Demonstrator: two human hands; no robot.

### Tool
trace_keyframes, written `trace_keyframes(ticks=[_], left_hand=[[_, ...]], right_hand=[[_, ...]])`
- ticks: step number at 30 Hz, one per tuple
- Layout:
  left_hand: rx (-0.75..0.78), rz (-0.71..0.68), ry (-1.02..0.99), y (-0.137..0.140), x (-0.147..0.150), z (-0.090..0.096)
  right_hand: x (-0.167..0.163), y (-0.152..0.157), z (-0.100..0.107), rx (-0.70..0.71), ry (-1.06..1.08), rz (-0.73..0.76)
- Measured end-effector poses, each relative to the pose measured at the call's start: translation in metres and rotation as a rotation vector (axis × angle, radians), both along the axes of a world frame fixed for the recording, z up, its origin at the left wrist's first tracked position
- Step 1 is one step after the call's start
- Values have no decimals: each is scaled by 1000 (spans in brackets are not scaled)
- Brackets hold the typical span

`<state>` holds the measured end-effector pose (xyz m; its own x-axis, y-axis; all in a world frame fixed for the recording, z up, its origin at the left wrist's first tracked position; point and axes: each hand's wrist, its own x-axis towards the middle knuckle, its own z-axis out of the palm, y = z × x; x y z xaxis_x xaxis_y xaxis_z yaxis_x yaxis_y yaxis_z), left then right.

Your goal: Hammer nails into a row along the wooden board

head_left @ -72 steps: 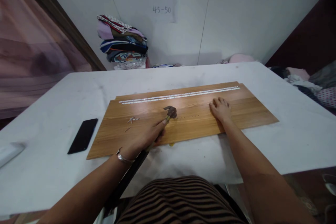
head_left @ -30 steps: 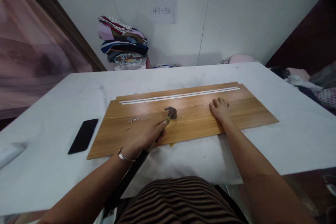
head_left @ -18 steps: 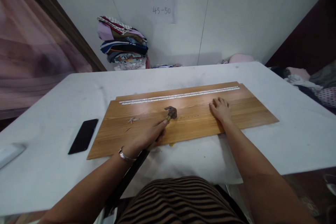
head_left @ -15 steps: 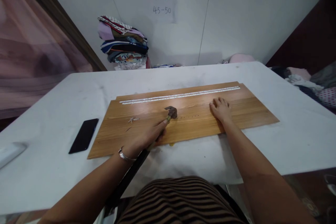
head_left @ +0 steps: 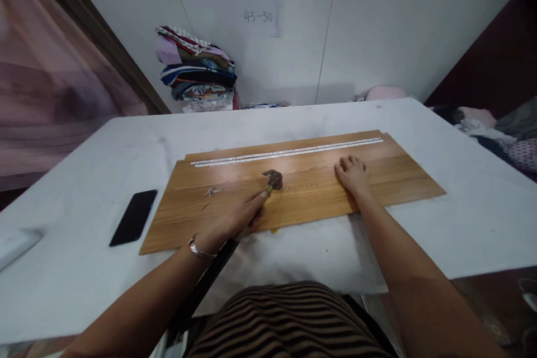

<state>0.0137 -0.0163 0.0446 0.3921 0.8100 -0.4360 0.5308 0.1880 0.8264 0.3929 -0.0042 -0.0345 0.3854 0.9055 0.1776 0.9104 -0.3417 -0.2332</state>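
The left hand (head_left: 247,213) wraps the hammer (head_left: 274,180), its head beside dark dots (head_left: 300,186) on the board (head_left: 400,173), where the right hand (head_left: 353,175) rests loosely spread. Hammering seems underway; another blow needs steady aim.

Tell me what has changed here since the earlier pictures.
Nothing visibly moved, and nothing was taken hold of or let go. The left hand still grips the hammer, the right hand stays on the wooden board, and the nails and phone lie as before.

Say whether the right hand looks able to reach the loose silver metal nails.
Probably not straight across: the left hand holds the brown-headed claw hammer between right hand and nails.
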Motion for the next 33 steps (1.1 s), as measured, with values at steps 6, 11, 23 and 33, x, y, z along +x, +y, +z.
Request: trace_keyframes(ticks=[6,11,23,33], left_hand=[[13,-3,16,2,-2,2],[7,5,-15,1,0,-5],[19,-17,-17,1,-1,2],[15,-19,3,-1,1,8]], right_hand=[[-1,0,0,5,-5,-3],[-1,0,0,-8,-5,-7],[-2,-1,2,-2,3,-2],[-4,-1,7,-44,-16,-18]])
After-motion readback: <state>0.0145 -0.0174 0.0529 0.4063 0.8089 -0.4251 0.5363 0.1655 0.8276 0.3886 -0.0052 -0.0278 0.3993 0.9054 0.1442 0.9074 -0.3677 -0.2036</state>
